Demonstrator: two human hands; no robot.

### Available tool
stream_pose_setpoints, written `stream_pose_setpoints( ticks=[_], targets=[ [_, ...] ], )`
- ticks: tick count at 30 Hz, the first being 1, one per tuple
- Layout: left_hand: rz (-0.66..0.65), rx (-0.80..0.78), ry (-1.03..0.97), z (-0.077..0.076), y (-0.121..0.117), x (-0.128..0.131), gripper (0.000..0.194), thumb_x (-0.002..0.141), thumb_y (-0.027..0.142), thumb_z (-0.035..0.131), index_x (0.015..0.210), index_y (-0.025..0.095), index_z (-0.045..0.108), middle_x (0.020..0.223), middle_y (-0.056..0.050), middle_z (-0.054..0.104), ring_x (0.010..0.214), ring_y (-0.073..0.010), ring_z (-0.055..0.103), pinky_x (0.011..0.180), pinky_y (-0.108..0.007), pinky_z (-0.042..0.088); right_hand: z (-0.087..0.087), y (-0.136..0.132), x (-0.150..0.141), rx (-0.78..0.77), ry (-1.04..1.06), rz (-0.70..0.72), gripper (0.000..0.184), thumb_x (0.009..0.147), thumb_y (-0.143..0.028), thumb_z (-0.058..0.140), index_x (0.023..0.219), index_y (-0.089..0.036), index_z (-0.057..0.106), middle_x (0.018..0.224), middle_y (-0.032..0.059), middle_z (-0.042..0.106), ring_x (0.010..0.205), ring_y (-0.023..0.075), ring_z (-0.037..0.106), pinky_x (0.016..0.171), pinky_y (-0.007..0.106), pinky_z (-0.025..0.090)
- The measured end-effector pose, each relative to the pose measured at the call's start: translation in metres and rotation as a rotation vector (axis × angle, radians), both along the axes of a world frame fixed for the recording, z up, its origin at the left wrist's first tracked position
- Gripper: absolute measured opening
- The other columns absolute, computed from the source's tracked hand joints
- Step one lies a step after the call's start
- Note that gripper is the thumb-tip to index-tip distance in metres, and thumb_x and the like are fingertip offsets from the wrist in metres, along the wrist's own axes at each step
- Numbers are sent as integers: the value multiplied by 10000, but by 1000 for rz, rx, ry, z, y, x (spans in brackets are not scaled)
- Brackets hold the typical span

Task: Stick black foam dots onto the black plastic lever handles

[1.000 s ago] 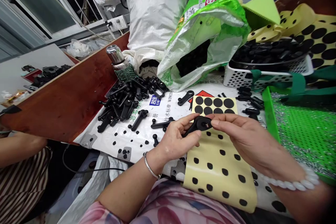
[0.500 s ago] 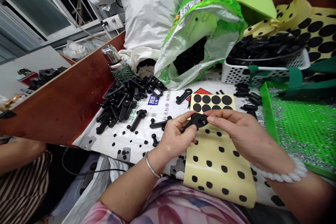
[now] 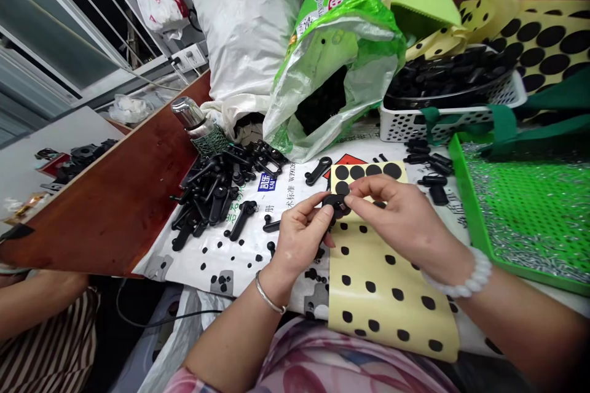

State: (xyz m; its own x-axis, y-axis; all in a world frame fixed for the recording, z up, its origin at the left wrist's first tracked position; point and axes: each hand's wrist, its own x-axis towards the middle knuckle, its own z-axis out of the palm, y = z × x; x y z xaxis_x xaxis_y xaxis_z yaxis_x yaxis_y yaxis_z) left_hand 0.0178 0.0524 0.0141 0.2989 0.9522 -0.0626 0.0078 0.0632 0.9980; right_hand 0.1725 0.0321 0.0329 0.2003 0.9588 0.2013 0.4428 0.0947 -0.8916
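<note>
Between finger and thumb, my left hand (image 3: 298, 234) grips a black plastic crank handle (image 3: 338, 204) with a round flat end. My right hand (image 3: 408, 224) is closed, its thumb and forefinger pinching the edge of that round end. Whether a thin sticker sits between those fingers cannot be made out. Just below both hands lies a yellow backing sheet (image 3: 391, 316) bearing black round stickers, some partly covered by my right hand. To the left of my hands, a pile of similar black crank handles (image 3: 219, 190) covers the white sheeting, and a single handle (image 3: 318, 171) lies apart behind them.
On the right stands a green tray (image 3: 520, 209) of small metal pins. Behind it, a white basket (image 3: 401, 126) holds black parts. A green and white bag (image 3: 286, 126) gapes open at the back near a metal flask (image 3: 187, 112). A red-brown board (image 3: 115, 215) edges the left; a co-worker's arm (image 3: 41, 304) shows beyond.
My hands have shifted slightly left with the crank handle, whose round end has turned in the fingers. My right wrist has come inward. The camera view has also swung a little.
</note>
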Motion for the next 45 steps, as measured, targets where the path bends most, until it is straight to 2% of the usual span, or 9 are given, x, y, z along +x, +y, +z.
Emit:
stream_pose_setpoints(
  ticks=[4,10,15,18,24,28,33,39,45],
  targets=[
    [28,3,-14,-1,1,0,403,786,403,630,1089,138,633,764,-33,693,394,-44,491,402,-184,384,-7,2,1,140,-241,-182,305,719,-395,644,922,-189,544,1017,128,582,894,295,567,811,465,430],
    [-61,6,-5,2,1,-1,403,788,391,624,1091,126,601,727,-25,672,425,-59,529,444,-190,419,-9,9,-4,-93,330,227,303,783,-494,627,744,-199,569,626,-14,532,566,137,501,535,272,400],
    [-69,-24,-67,11,11,-15,378,803,367,601,1109,146,587,797,-41,687,571,-95,616,596,-220,488,-13,9,3,-108,464,253,315,837,-490,548,808,-183,613,715,20,632,586,132,567,588,279,462],
    [0,1,-136,16,22,-31,389,798,356,592,1127,148,584,756,-31,669,560,-100,597,560,-213,464,-16,4,22,-84,475,151,295,817,-476,600,836,-183,635,777,37,664,620,131,590,618,279,472],
    [145,173,48,12,40,-48,324,761,418,661,941,149,646,625,27,543,523,-76,469,494,-195,385,-16,-2,56,-90,111,-123,223,806,-423,592,810,-205,639,739,37,657,633,173,589,590,317,458],
    [128,399,559,4,50,-40,261,726,395,677,869,177,677,772,-24,646,701,-152,571,666,-266,445,-23,8,47,-108,-367,8,203,877,-336,502,865,-205,656,835,51,673,724,194,615,607,316,474],
    [-119,488,1049,1,58,-31,371,755,523,605,914,202,703,884,-86,674,827,-256,611,727,-347,455,-42,27,17,-114,-693,111,198,884,-228,506,880,-213,703,898,68,638,797,221,595,684,342,434],
    [-257,580,1109,3,59,-23,608,780,596,551,1187,147,607,1027,-145,641,954,-303,616,827,-394,467,-53,32,3,-121,-886,149,243,895,-184,475,838,-177,711,896,110,605,838,249,557,770,380,381],
    [-471,798,930,-3,61,-13,543,842,477,539,1259,129,544,1266,-161,573,1156,-292,543,990,-407,398,-44,46,6,-213,-870,117,181,860,-223,531,825,-192,706,880,72,646,766,203,600,751,350,398]
  ],
)
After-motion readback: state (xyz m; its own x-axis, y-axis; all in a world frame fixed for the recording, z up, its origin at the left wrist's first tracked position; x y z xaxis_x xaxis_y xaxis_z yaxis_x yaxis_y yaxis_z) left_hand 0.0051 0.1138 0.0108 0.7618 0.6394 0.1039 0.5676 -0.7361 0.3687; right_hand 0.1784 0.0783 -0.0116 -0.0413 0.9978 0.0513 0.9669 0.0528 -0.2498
